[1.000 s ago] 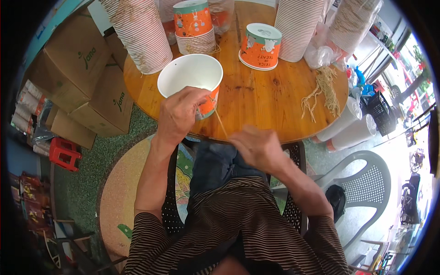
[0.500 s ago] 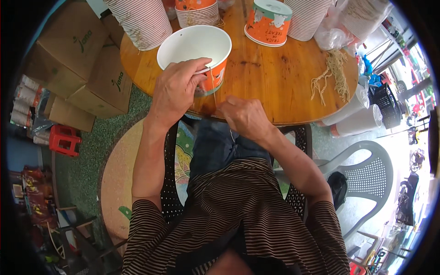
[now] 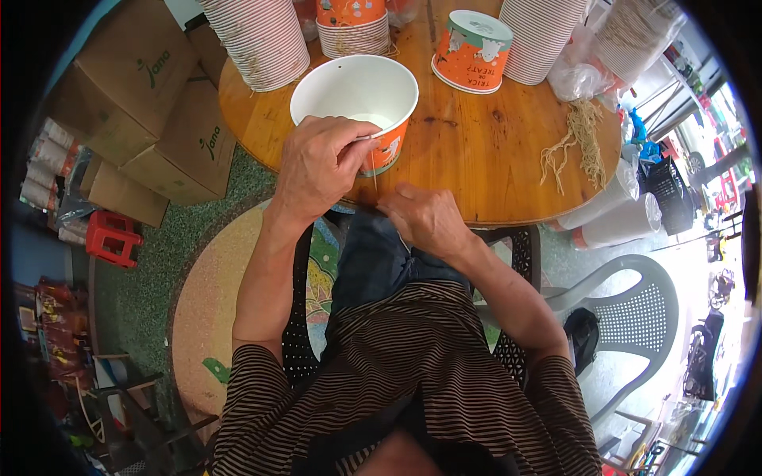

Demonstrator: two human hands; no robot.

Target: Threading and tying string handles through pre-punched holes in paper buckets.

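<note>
An orange paper bucket with a white inside stands upright near the table's front edge, its mouth facing up. My left hand is closed at the near side of its rim, thumb and forefinger pinched together there. From that pinch a thin pale string runs down outside the bucket. Its lower part goes into my right hand, which is closed just in front of the table edge. A loose end hangs below the right hand. A small dark hole shows in the bucket's far wall. How the string meets the rim is hidden by my fingers.
Stacked paper buckets and an upside-down orange bucket stand farther back on the wooden table. A bundle of pale strings lies at the right. Cardboard boxes are on the left; a grey chair is on the right.
My left thumb and forefinger have closed together at the bucket rim, where the forefinger was stretched over it before. My right hand still holds the string. The whole view has shifted slightly.
</note>
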